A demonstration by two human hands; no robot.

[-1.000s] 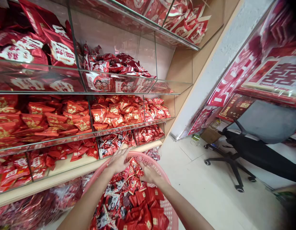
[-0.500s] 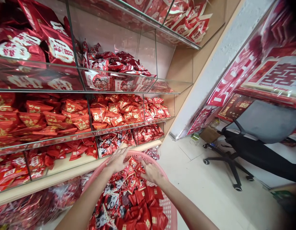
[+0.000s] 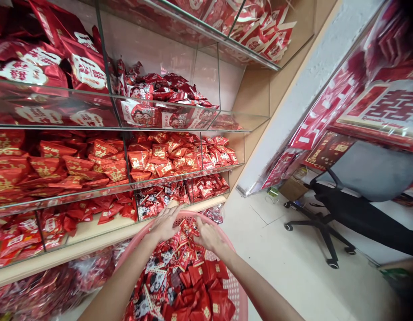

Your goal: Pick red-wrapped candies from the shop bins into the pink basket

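Observation:
A pink plastic basket (image 3: 238, 281) below me holds many small packets, mostly red with gold print. Some black-and-white packets (image 3: 156, 281) lie among them on the left. My left hand (image 3: 163, 226) is at the basket's far left side, fingers stretched toward the rim and thumb apart. Opposite it, my right hand (image 3: 208, 234) is bent over the packets, with thumb and forefinger apart. Between the two hands sit small red packets (image 3: 184, 243), which my fingertips touch. What lies under both palms is hidden.
Glass-fronted shelves (image 3: 179, 174) full of red packets rise just beyond the basket. Clear plastic bags (image 3: 89, 272) lie under the lowest shelf at left. A black office chair (image 3: 353, 209) stands on the tiled floor to the right, near red packaged goods (image 3: 387, 107).
My right hand has shifted slightly, its fingers bending up and toward the far rim. My left hand stays nearly in place. The view has moved only a little.

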